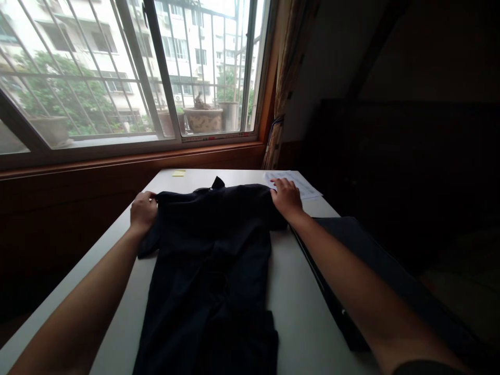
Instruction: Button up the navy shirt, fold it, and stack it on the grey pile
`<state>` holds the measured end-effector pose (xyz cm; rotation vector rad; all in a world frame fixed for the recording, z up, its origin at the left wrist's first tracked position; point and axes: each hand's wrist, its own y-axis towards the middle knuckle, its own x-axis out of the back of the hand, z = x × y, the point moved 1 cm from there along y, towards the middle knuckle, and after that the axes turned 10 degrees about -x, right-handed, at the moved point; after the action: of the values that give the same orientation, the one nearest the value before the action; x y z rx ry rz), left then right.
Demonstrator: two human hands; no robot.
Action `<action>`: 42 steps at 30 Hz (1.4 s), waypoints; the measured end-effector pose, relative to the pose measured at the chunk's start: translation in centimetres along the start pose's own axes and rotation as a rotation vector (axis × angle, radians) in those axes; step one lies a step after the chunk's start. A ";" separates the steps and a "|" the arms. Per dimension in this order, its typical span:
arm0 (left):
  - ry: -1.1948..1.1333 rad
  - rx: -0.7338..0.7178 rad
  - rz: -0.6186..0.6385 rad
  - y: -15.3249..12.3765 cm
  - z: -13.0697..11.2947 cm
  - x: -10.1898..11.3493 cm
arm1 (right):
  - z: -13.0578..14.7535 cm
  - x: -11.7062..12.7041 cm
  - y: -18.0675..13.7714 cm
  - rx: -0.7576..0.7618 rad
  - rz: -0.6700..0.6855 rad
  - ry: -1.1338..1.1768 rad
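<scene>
Lying lengthwise on a white table point(289, 281), a dark shirt point(219, 234) with its collar at the far end

Nearest, the lower part of the shirt is laid out but uneven: folds run through it, and a flap juts out on its right side, too dark to tell whether it belongs to the same piece. Judging by how it lies, the length is laid out, while the creases around its middle are not yet flat.

To the right of the shirt, a dark cloth point(347, 226) lies along the table's side, and the right forearm passes over it, hiding part of it.

At the shirt's shoulders the hands are well apart. The left hand point(144, 212) pinches the left shoulder edge, the sleeve hanging down beside it; the right hand point(287, 198) rests at the right shoulder with fingers spread, and I cannot tell whether it grips.

Just beyond the right shoulder of the shirt, printed paper point(308, 186) lies partly behind the right hand, close enough to be in the way. A yellow note point(178, 173) lies beyond the left shoulder. Past the shirt's collar stand a window point(179, 140) with a flowerpot point(205, 120) outside, and a curtain point(287, 67) to its right
</scene>
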<state>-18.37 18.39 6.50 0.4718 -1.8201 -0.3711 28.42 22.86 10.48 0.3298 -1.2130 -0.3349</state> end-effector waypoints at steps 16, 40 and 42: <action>-0.177 -0.341 0.322 -19.8 -2.2 0.8 | 0.2 -1.4 -18.1 0.000 0.738 -0.053; -0.232 -0.523 0.322 -16.8 -8.4 0.8 | -0.1 -3.5 -16.0 0.108 0.606 0.354; -0.274 -0.569 0.463 -19.8 -9.2 1.8 | -0.9 -3.3 -17.2 0.080 0.709 0.421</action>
<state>-7.42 0.14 1.20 -0.4068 -1.9109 -0.6211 26.93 8.78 0.15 0.0182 -0.8576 0.3828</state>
